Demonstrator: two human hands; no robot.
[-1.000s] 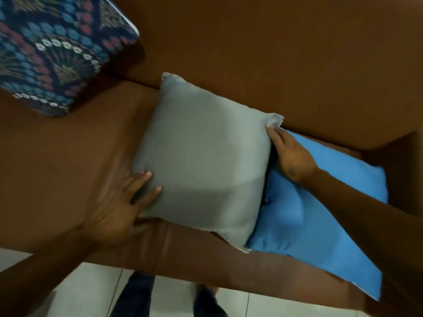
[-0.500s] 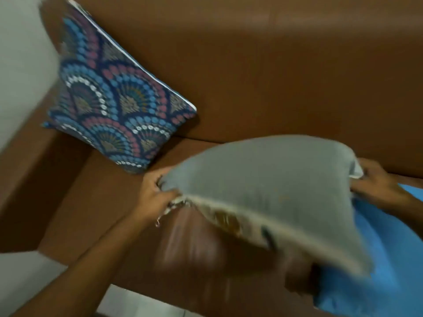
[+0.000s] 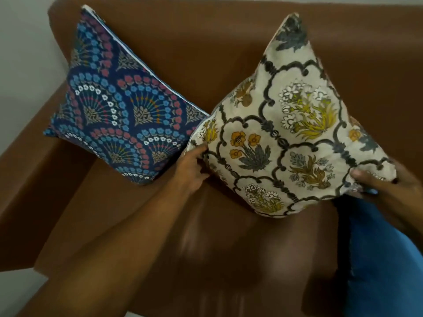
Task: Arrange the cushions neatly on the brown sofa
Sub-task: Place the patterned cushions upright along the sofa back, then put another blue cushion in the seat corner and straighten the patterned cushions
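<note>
I hold a cream cushion (image 3: 295, 133) printed with yellow flowers and dark scalloped lines, stood on one corner against the brown sofa's backrest (image 3: 206, 49). My left hand (image 3: 191, 169) grips its left corner. My right hand (image 3: 386, 186) grips its right corner. A dark blue cushion (image 3: 121, 106) with fan patterns of blue, pink and white flowers leans in the sofa's left corner, its right tip touching the cream cushion. A plain blue cushion (image 3: 384, 266) lies on the seat at the lower right, under my right forearm.
The sofa's left armrest (image 3: 34, 175) runs down the left side. The brown seat (image 3: 194, 248) stretches between my arms. A pale wall (image 3: 23, 53) is at the upper left and light floor (image 3: 16, 291) shows at the lower left.
The cushion lay flat with its grey side up; I lifted it, turned it over to its floral side and stood it against the backrest. My view swung left and up.
</note>
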